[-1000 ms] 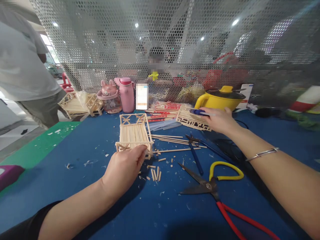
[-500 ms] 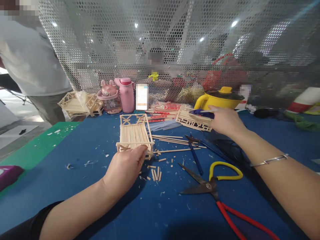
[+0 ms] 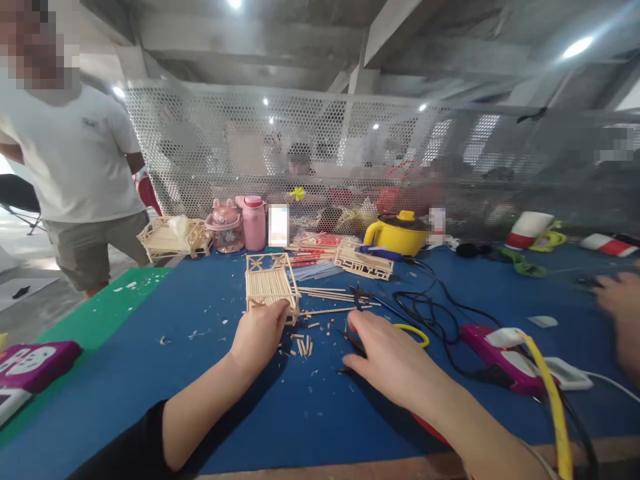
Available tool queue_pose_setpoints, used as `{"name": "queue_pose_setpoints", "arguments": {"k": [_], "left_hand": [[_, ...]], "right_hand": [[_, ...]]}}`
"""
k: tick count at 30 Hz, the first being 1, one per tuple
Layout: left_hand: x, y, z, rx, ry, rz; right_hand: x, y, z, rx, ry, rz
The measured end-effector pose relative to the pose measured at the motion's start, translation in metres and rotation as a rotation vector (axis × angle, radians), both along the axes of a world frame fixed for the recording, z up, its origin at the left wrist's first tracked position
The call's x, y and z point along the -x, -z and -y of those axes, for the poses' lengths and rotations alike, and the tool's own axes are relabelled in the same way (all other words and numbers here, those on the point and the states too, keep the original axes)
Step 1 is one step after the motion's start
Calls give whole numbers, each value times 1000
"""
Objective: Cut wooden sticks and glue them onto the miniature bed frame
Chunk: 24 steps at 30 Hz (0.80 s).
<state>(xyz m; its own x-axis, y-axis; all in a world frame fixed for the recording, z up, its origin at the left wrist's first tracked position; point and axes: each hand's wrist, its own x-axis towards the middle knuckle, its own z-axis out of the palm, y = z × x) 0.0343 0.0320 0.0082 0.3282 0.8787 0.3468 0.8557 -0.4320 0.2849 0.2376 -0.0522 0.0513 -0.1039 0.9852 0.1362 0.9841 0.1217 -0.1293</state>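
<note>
My left hand is closed on the near end of a small wooden stick frame that lies on the blue mat. My right hand lies over the big scissors, fingers stretched out and flat; only the yellow handle loop and a bit of blade show beside it. Short cut stick pieces are scattered between the two hands. Long thin sticks lie just beyond them.
A second stick frame, a blue-handled tool, a yellow pot and pink bottles stand at the back. Black cables run to a magenta device on the right. A person in white stands left. Another person's hand shows far right.
My right hand left the far stick frame and the blue tool and came back to rest over the scissors. The camera tilted up and pulled back. My left hand stayed on the frame.
</note>
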Motion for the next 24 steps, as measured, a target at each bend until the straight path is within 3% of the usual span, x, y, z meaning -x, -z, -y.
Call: {"name": "queue_pose_setpoints", "arguments": {"k": [5, 9, 13, 18, 21, 24], "left_hand": [[1, -2, 3, -17, 11, 5], [2, -1, 3, -17, 16, 18], [2, 0, 3, -14, 24, 26], [2, 0, 3, -8, 51, 32], [2, 0, 2, -3, 57, 36], [2, 0, 2, -9, 64, 49]], "right_hand": [[-46, 38, 45, -34, 47, -184], [-41, 60, 42, -125, 119, -249], [-25, 42, 20, -96, 129, -189], [2, 6, -32, -91, 0, -251], [25, 6, -69, -42, -140, -381], [38, 19, -93, -29, -210, -506]]}}
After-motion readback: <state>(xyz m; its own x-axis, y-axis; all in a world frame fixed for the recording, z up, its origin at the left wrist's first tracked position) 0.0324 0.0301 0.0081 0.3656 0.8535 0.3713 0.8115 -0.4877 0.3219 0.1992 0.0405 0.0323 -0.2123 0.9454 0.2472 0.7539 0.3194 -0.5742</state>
